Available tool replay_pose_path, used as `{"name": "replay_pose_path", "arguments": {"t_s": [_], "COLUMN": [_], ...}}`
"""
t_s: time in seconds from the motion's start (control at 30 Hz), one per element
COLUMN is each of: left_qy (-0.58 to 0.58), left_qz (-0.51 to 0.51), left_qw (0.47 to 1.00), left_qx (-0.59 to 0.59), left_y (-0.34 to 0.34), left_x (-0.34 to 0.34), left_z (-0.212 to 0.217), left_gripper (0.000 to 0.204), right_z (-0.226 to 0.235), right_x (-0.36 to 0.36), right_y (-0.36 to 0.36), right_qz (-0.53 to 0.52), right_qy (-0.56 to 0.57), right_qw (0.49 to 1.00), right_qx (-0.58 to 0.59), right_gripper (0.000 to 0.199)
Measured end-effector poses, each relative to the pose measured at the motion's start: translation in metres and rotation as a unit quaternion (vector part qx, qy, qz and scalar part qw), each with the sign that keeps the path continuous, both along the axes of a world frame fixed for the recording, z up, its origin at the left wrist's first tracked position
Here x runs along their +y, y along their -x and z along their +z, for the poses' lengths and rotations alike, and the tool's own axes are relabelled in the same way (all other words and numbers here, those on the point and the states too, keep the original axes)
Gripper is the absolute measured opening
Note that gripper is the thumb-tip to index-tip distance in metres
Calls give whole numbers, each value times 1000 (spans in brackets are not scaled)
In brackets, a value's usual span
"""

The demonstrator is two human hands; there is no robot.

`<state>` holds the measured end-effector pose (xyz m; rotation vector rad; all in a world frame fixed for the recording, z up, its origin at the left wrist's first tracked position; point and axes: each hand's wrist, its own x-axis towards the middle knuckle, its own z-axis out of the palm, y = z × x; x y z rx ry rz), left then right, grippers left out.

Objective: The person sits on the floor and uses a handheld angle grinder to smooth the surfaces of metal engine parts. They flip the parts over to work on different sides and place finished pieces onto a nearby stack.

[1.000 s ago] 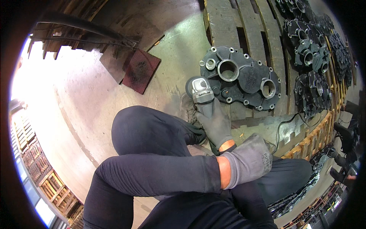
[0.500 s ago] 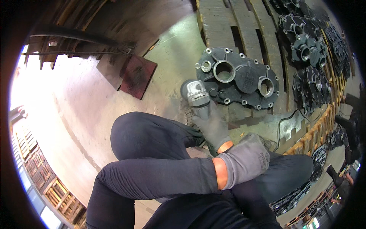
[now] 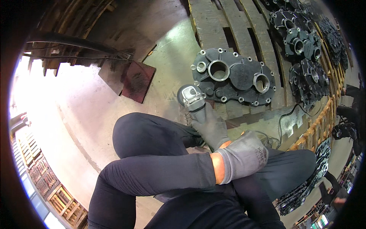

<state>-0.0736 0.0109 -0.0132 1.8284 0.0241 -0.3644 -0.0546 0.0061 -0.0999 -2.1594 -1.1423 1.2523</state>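
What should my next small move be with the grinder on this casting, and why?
Probably tip the angle grinder slightly so its disc bites the near-left rim of the dark metal housing. The disc sits right at that edge, and both gloved hands, the right hand up front and the left hand behind, already grip the tool.

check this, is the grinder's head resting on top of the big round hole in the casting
No, the grinder sits at the casting's lower left edge, clear of the big round hole, which shows fully open.
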Motion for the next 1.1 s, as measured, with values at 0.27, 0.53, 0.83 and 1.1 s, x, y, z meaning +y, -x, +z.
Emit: {"name": "replay_pose_path", "arguments": {"t_s": [0.27, 0.53, 0.83, 1.1], "left_qy": [-14, -61, -171, -9], "left_qz": [22, 32, 34, 96], "left_qw": [1000, 997, 980, 986], "left_qx": [-17, -47, -95, -137], "left_y": [0, 1, -3, -9], "left_x": [5, 7, 11, -13], "left_z": [-3, 0, 11, -13], "left_gripper": [31, 33, 36, 11], "right_z": [-10, -13, -8, 23], "right_x": [11, 13, 13, -14], "right_y": [-6, -3, -12, -21], "right_qz": [-27, -25, -28, -163], "right_qy": [12, 18, 21, -67], "right_qw": [999, 999, 999, 974], "right_qx": [15, 29, -6, 144], "right_gripper": [79, 80, 74, 74]}}
